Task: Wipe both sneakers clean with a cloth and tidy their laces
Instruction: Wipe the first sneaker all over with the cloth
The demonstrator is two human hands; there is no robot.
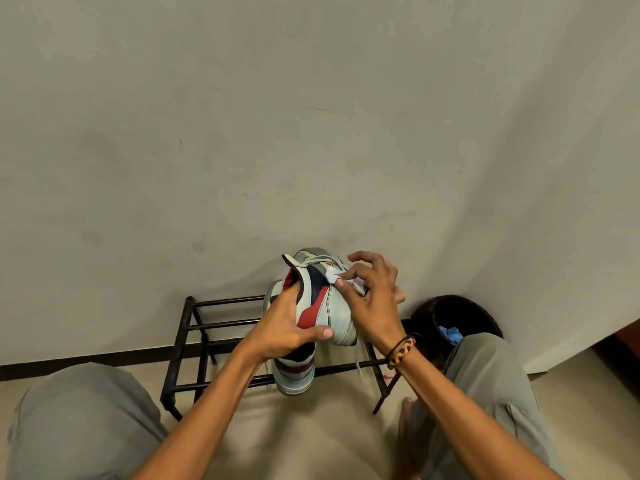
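Now our left hand (287, 327) grips the pale-green, red and navy sneaker (325, 299) while our right hand (370, 296) pinches its white lace (356, 285).

The held sneaker (325, 299) is showing pale mint-grey with navy and red panels. The rack (194, 327) is showing black, the bin's cloth (450, 332) blue, the wristband (401, 351) braided in yellow, red and black.

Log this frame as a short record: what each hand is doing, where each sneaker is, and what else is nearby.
left hand: grips the held sneaker at its heel
right hand: pinches a small white cloth against that sneaker's side
second sneaker: on the black shoe rack
nearby: dark bin holding something blue
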